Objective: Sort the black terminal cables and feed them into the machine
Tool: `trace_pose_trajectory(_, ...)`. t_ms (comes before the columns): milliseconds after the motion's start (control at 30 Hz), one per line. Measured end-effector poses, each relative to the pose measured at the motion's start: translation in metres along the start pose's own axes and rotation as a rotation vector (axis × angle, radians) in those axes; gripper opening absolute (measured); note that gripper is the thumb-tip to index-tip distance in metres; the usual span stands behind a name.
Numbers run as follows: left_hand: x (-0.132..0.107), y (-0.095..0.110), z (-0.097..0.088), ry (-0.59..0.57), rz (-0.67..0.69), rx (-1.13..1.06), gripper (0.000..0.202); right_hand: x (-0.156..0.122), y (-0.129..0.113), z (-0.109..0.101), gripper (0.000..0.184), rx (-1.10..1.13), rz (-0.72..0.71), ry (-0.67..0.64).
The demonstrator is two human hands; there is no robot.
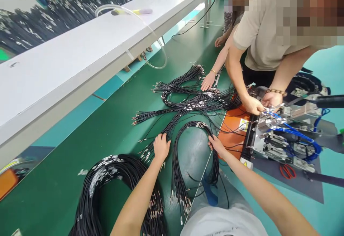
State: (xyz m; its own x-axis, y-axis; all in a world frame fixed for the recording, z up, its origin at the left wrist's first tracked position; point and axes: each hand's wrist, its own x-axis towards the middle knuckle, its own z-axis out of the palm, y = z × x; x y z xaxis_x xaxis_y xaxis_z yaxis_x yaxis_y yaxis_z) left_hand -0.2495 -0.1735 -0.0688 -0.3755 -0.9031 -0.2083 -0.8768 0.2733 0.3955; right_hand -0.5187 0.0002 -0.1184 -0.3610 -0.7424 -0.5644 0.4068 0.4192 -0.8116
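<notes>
Looped bundle of black wires [175, 171] on the green bench [53, 178]
Its long axis runs away from the person, metal-tipped ends [180, 200] pointing back toward them; right hand [217, 146] grips the loop's side narrowly; left hand [161, 147] lies on neighbouring strands [172, 130], grip unclear.

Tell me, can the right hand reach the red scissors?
Probably yes. The right hand is on a wire loop, and the red scissors lie on a gray mat past it, below the machine. Nothing seems to block the way.
</notes>
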Motion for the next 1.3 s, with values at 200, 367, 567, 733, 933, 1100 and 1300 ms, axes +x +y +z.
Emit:
trace_pose_trajectory(200,0.062,-0.061,0.017,0.070,0.089,0.182,0.063,0.034,0.024,0.016,0.036,0.047,0.031,0.020)
trace_pose_trajectory(367,0.101,-0.081,0.019,0.144,0.158,0.216,0.056,0.093,0.022,0.057,0.036,-0.010,0.010,0.000)
trace_pose_trajectory(567,0.085,-0.055,0.024,0.217,0.294,0.144,0.058,0.133,0.014,0.087,0.033,-0.181,-0.138,0.101)
trace_pose_trajectory(733,0.021,-0.004,0.063,0.015,0.596,0.090,0.042,0.122,0.002,0.089,0.038,-0.379,-0.358,0.313)
trace_pose_trajectory(933,-0.073,0.049,0.123,-0.071,0.577,0.104,0.058,0.044,0.008,0.068,0.053,-0.536,-0.571,0.271)
trace_pose_trajectory(1100,-0.107,0.106,0.169,-0.009,0.450,0.202,0.085,-0.121,0.121,-0.031,0.021,-0.607,-0.536,-0.029)
trace_pose_trajectory(1300,-0.095,0.123,0.199,-0.003,0.526,0.340,0.072,-0.165,0.268,-0.149,0.023,-0.645,-0.048,0.127)
